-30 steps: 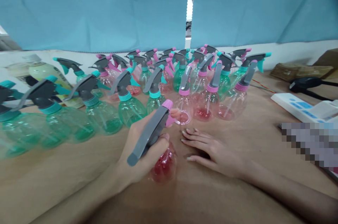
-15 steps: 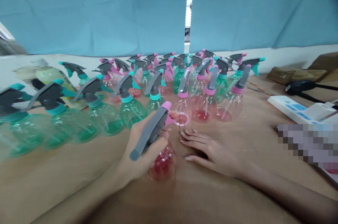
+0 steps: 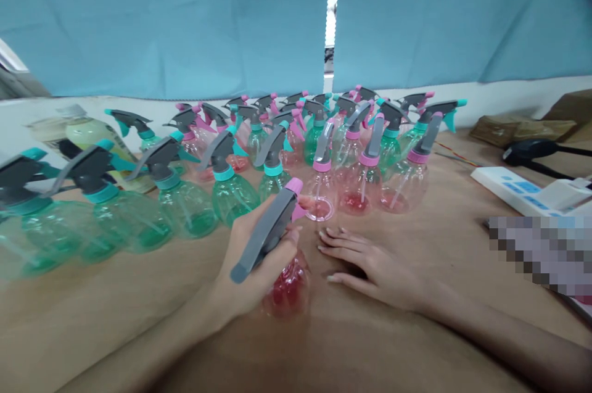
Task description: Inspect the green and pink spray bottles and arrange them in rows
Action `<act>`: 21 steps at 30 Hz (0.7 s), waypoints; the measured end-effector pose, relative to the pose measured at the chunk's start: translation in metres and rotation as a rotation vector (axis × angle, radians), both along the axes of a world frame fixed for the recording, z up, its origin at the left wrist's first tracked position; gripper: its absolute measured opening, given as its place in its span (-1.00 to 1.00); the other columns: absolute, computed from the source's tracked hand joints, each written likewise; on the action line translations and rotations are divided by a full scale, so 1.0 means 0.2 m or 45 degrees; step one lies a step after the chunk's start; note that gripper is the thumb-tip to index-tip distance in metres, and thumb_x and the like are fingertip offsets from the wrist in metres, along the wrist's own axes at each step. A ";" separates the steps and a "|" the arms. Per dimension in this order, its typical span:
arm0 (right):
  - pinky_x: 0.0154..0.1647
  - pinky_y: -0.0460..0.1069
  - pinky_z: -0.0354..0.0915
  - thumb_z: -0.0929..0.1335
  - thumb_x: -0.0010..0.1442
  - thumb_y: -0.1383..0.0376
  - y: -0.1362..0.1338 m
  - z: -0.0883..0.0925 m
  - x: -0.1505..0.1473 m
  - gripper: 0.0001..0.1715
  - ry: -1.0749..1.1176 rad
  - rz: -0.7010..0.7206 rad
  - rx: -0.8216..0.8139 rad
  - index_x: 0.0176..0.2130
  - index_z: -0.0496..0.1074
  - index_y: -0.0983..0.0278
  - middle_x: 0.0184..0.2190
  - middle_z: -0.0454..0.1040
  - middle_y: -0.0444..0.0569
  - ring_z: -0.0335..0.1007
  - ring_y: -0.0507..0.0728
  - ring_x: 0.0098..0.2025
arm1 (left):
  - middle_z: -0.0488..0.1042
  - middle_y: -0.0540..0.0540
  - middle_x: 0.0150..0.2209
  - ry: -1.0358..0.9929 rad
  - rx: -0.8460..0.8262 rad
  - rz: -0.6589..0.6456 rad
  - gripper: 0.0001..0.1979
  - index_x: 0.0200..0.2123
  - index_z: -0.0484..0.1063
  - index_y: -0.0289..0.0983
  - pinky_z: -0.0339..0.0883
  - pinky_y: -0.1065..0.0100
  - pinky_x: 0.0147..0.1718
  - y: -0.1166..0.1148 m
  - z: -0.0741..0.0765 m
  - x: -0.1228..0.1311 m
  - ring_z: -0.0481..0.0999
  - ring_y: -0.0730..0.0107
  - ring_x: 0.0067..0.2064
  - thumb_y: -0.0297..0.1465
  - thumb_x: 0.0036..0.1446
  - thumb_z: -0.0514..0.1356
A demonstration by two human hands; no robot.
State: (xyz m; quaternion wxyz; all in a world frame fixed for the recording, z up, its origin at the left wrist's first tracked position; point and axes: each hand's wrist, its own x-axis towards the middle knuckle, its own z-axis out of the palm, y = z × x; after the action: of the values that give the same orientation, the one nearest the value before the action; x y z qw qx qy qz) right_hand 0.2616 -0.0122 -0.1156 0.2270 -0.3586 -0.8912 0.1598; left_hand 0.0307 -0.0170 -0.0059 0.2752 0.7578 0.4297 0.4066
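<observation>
My left hand (image 3: pixel 252 257) is wrapped round the neck of a pink spray bottle (image 3: pixel 289 288) with a grey head and pink nozzle. The bottle stands upright before me, its nozzle facing away; fingers cover the neck and collar. My right hand (image 3: pixel 365 260) lies palm down on the table (image 3: pixel 370 343), fingers stretched out, to the right of that bottle and apart from it. Just beyond the hands stand a clear-pink spray bottle (image 3: pixel 320 186) and another pink one (image 3: pixel 358 192). A green spray bottle (image 3: pixel 235 195) is close behind my left hand.
Several green bottles, one of them here (image 3: pixel 187 211), line the left side, with more pink and green ones behind. A larger pale bottle (image 3: pixel 87 137) stands back left. At right are a white power strip (image 3: pixel 513 189), a black cable plug (image 3: pixel 527 152) and a cardboard box (image 3: pixel 518 129).
Almost nothing differs. The whole view has shifted very slightly; both hands and the held spray bottle keep their places.
</observation>
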 end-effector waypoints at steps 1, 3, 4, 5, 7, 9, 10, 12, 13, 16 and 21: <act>0.32 0.23 0.06 0.28 0.31 0.06 0.00 0.00 0.00 -0.42 0.007 0.002 0.003 0.24 0.26 0.19 0.27 0.24 0.02 0.07 0.21 0.33 | 0.24 0.09 -0.57 -0.007 -0.012 -0.008 -0.90 -0.44 0.24 -0.14 0.25 0.35 -0.54 0.00 0.00 0.00 0.31 0.39 -0.53 -0.33 0.08 0.13; 0.31 0.23 0.07 0.29 0.31 0.07 0.00 0.00 0.00 -0.42 0.027 0.008 0.010 0.24 0.25 0.18 0.27 0.24 0.02 0.07 0.22 0.33 | 0.24 0.09 -0.56 -0.018 -0.047 -0.022 -0.91 -0.42 0.24 -0.14 0.27 0.37 -0.53 0.00 -0.01 0.00 0.32 0.40 -0.52 -0.34 0.09 0.13; 0.31 0.23 0.07 0.29 0.31 0.07 0.00 0.00 0.00 -0.42 0.031 0.012 0.013 0.24 0.25 0.18 0.27 0.24 0.02 0.07 0.22 0.33 | 0.24 0.09 -0.55 -0.026 -0.049 -0.022 -0.91 -0.42 0.24 -0.15 0.28 0.37 -0.52 0.00 -0.01 0.00 0.32 0.41 -0.52 -0.35 0.10 0.14; 0.32 0.23 0.06 0.29 0.31 0.07 0.00 0.00 0.00 -0.43 0.031 0.016 0.014 0.24 0.25 0.18 0.27 0.24 0.02 0.06 0.22 0.33 | 0.25 0.10 -0.54 -0.032 -0.045 -0.023 -0.91 -0.41 0.24 -0.15 0.29 0.38 -0.50 0.00 -0.02 -0.01 0.33 0.42 -0.51 -0.36 0.11 0.14; 0.33 0.22 0.05 0.29 0.31 0.07 0.00 0.00 0.00 -0.42 0.014 0.018 0.013 0.24 0.26 0.19 0.27 0.24 0.02 0.05 0.21 0.34 | 0.25 0.10 -0.53 -0.034 -0.041 -0.044 -0.91 -0.39 0.24 -0.15 0.31 0.38 -0.47 0.01 -0.03 -0.01 0.33 0.42 -0.50 -0.36 0.14 0.13; 0.33 0.20 0.04 0.27 0.32 0.05 0.00 0.01 0.00 -0.42 -0.017 0.010 0.006 0.24 0.26 0.22 0.27 0.24 0.02 0.04 0.20 0.34 | 0.24 0.10 -0.52 -0.034 -0.049 -0.071 -0.91 -0.39 0.23 -0.15 0.33 0.36 -0.43 0.01 -0.03 -0.01 0.34 0.41 -0.48 -0.35 0.16 0.11; 0.34 0.19 0.04 0.26 0.32 0.05 0.00 0.01 0.00 -0.41 -0.034 0.006 0.002 0.24 0.26 0.23 0.27 0.23 0.02 0.04 0.20 0.34 | 0.24 0.10 -0.52 -0.032 -0.058 -0.078 -0.91 -0.38 0.22 -0.15 0.34 0.35 -0.41 0.01 -0.03 -0.01 0.36 0.40 -0.46 -0.36 0.16 0.11; 0.34 0.19 0.03 0.25 0.33 0.04 0.00 0.01 0.00 -0.40 -0.054 0.000 -0.004 0.24 0.26 0.24 0.28 0.22 0.03 0.03 0.19 0.34 | 0.24 0.10 -0.52 -0.040 -0.078 -0.073 -0.91 -0.39 0.21 -0.15 0.35 0.33 -0.36 0.00 -0.03 -0.01 0.38 0.38 -0.43 -0.37 0.14 0.11; 0.34 0.19 0.04 0.25 0.33 0.03 0.00 0.02 0.00 -0.40 -0.053 0.000 -0.006 0.24 0.25 0.24 0.28 0.23 0.02 0.03 0.18 0.34 | 0.23 0.10 -0.52 -0.050 -0.088 -0.067 -0.91 -0.39 0.21 -0.15 0.36 0.31 -0.34 0.00 -0.03 -0.01 0.38 0.37 -0.43 -0.38 0.13 0.12; 0.33 0.21 0.05 0.27 0.32 0.05 -0.01 0.01 0.00 -0.42 -0.009 0.002 -0.011 0.25 0.25 0.19 0.27 0.25 0.01 0.04 0.20 0.34 | 0.23 0.11 -0.53 -0.075 -0.106 -0.062 -0.91 -0.40 0.21 -0.15 0.34 0.29 -0.32 0.00 -0.03 -0.01 0.38 0.37 -0.46 -0.39 0.10 0.12; 0.32 0.23 0.07 0.29 0.30 0.06 0.00 0.01 0.00 -0.41 0.031 0.003 -0.020 0.25 0.24 0.16 0.26 0.26 0.01 0.06 0.22 0.33 | 0.24 0.11 -0.53 -0.076 -0.085 -0.075 -0.89 -0.42 0.20 -0.15 0.30 0.30 -0.37 0.00 -0.03 -0.01 0.34 0.38 -0.48 -0.43 0.07 0.13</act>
State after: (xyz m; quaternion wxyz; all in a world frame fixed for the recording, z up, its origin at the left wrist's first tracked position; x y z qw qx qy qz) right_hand 0.2611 -0.0130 -0.1133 0.2348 -0.3575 -0.8875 0.1716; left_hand 0.0291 -0.0160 -0.0112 0.3248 0.7481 0.4121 0.4064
